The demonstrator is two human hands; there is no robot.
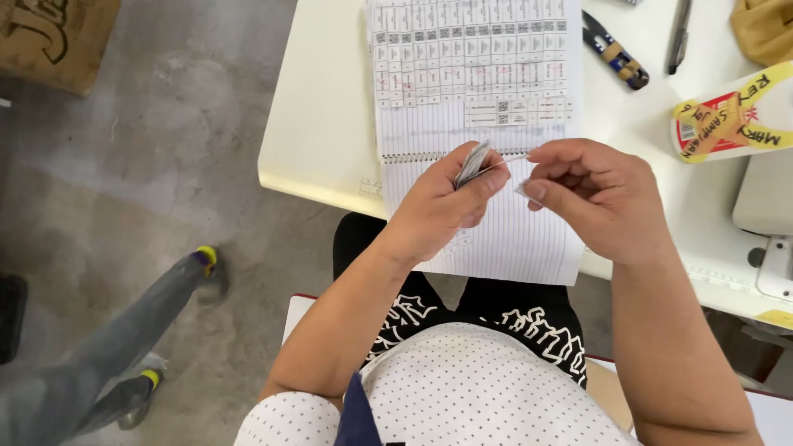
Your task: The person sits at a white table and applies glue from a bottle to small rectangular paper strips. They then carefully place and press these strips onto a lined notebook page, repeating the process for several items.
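Pinched in our left hand (442, 202) is a small stack of slips (472, 163), held edge-up so one can be peeled away; our right hand (595, 194) nips a single small slip (523, 188) at thumb and forefinger, just beside the stack. Beneath both grips lies an open spiral notebook (479, 124) on the white table (318, 124), its upper page tiled with slips already stuck down. Beyond the right hand, snips (615, 51) and a pen (679, 37) rest within reach.

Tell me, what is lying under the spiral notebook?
The spiral notebook lies on a white table, its lower page hanging over the edge. The left hand and right hand cover part of it; anything beneath is hidden.
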